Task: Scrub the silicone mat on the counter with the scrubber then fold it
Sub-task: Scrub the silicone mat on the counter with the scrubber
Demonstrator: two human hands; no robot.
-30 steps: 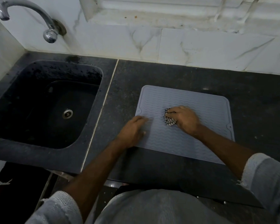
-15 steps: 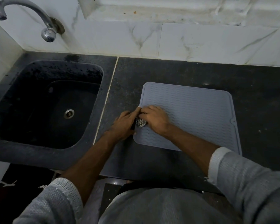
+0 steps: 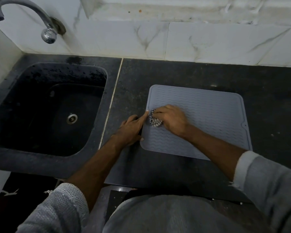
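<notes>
Where the counter point(image 3: 183, 169) runs dark and speckled, a grey mat point(image 3: 208, 118) with a wavy ribbed pattern lies flat, right of a pale seam point(image 3: 113, 96) in the stone. Right hand point(image 3: 172, 119): fingers curled over a chequered scrubber point(image 3: 154, 121), pressing it on the mat near its left edge. Left hand point(image 3: 131, 130): fingers fairly straight, resting at that left edge, forefinger reaching to the rim just beside the scrubber, thumb at the lower left corner; it grips nothing. Both forearms cross the counter's front part, and the right one covers a strip of the mat's near side. Sink point(image 3: 10, 115): black, sunk into the counter left of the seam, with a metal drain point(image 3: 72, 118) in its floor. Tap point(image 3: 32, 12): chrome, curved, fixed to the wall above the sink's far side. Wall point(image 3: 208, 42): white marble-veined tiles behind the counter, a stained ledge point(image 3: 175, 10) above. Sleeves point(image 3: 272, 185): light grey, at the bottom corners.
</notes>
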